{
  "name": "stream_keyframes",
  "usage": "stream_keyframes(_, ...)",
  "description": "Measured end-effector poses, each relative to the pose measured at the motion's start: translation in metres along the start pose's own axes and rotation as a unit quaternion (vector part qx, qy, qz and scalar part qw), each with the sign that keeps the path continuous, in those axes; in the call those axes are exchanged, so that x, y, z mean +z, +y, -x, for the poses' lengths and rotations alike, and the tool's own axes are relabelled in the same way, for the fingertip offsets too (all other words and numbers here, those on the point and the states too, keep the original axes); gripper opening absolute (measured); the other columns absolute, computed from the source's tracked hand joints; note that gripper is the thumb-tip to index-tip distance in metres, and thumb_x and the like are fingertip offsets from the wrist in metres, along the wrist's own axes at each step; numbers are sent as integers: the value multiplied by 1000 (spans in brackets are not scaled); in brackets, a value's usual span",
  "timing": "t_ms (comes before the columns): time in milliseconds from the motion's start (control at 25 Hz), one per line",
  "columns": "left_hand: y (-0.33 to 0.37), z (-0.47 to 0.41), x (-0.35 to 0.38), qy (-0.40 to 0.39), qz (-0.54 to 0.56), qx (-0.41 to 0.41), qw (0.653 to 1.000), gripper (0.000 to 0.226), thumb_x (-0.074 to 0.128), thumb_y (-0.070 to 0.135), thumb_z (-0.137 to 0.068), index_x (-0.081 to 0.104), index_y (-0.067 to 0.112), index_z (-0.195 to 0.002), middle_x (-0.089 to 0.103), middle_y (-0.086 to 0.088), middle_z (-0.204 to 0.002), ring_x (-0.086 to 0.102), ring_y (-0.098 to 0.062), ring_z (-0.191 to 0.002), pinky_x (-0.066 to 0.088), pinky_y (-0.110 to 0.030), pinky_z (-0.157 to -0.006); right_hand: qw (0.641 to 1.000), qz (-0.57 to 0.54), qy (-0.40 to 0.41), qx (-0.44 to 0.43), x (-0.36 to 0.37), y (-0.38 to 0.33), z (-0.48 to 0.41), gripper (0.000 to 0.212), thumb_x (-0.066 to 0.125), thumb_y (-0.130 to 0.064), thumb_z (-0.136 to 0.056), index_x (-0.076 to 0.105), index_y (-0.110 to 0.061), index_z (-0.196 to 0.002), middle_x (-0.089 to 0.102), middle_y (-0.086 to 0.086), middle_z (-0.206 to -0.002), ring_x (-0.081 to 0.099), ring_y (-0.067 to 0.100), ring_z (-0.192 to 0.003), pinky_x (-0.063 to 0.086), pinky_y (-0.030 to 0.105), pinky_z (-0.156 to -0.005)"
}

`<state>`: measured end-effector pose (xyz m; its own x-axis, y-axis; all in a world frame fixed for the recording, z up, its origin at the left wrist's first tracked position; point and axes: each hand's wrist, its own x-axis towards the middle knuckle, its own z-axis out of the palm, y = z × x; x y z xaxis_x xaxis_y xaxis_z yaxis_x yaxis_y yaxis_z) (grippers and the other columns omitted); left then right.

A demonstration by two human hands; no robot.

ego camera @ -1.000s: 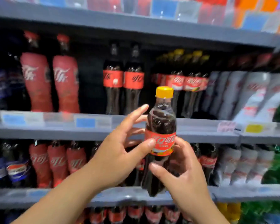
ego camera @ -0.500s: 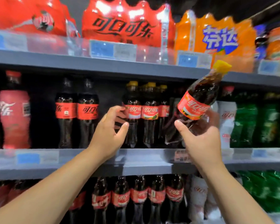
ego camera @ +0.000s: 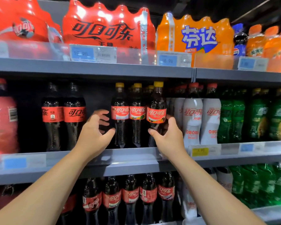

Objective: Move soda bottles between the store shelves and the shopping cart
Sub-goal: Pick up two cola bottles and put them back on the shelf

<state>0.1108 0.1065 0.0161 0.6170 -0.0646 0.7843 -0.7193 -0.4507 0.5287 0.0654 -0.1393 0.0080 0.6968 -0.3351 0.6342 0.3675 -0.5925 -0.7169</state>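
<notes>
Shelving [ego camera: 91,67] in grey steel fills the frame in three tiers. On the top tier sit shrink-wrapped multipacks, red cola packs [ego camera: 107,28] at upper left and centre and an orange pack [ego camera: 195,34] at upper right.

At the far left of the middle shelf [ego camera: 130,154] stands a large red-wrapped bottle [ego camera: 2,124], then two black-capped cola bottles [ego camera: 63,114]. White bottles [ego camera: 193,119] and green bottles [ego camera: 253,117] fill the right side. A row of cola bottles [ego camera: 130,197] lines the bottom tier at lower centre.

Both forearms reach up from the lower edge of the frame. The left hand [ego camera: 92,135] is spread wide with nothing in it, in the dark gap left of two yellow-capped cola bottles [ego camera: 120,111]; its thumb lies close to the nearer one, and whether they touch cannot be told.

The right hand [ego camera: 167,137] grasps the soda bottle [ego camera: 156,108] around its lower body, thumb on the left side and fingers behind. This yellow-capped bottle stands upright at frame centre, just right of the other two, with the white bottles crowding its right side. The hand covers its base.

A yellow price tag [ego camera: 199,151] sits on the shelf lip right of the hand.
</notes>
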Motion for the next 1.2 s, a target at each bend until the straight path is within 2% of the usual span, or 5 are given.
stream_keyframes(160, -4, -3, -2, -17, -2, -16, 1000, 52, 75, 20, -83, 46, 39, -122, 59, 17, -108, 60, 2, -99, 45, -11, -70, 991, 87, -79, 58, -6, -8, -19, 54, 73, -41, -90, 44, -19, -130, 62, -7, -103, 53, 10, -78, 39, 23, -65)
stream_keyframes(360, -6, -5, -2, -44, -29, -26, 998, 51, 75, 23, -81, 46, 42, -119, 60, 16, -106, 62, 2, -94, 46, -19, -73, 962, 174, -174, 120, -7, -13, -34, 73, 57, -42, -101, 22, -8, -156, 54, 18, -143, 57, 35, -124, 42, 32, -82)
stream_keyframes(560, -7, -7, -1, -60, -52, -30, 996, 54, 77, 22, -80, 45, 43, -118, 61, 17, -104, 64, 2, -92, 46, -19, -72, 966, 200, -119, 115, -1, 0, -28, 52, 77, -32, -88, 60, -3, -127, 66, 14, -126, 62, 29, -111, 44, 27, -80)
stream_keyframes(960, -2, -3, 0, -69, -72, -15, 995, 57, 78, 17, -78, 49, 42, -120, 61, 15, -106, 64, 5, -91, 50, -19, -74, 999, -7, -22, -44, -9, 11, 1, 24, 79, -27, -82, 64, -31, -100, 68, -19, -98, 62, -4, -94, 43, 6, -77)
stream_keyframes(1200, -6, -5, 0, -80, -52, -40, 995, 51, 80, 19, -77, 53, 40, -114, 64, 12, -106, 68, 2, -91, 60, -28, -81, 998, -5, -55, -30, -9, 13, -4, 28, 77, -22, -84, 63, -30, -106, 70, -15, -91, 66, 1, -90, 58, 30, -85)
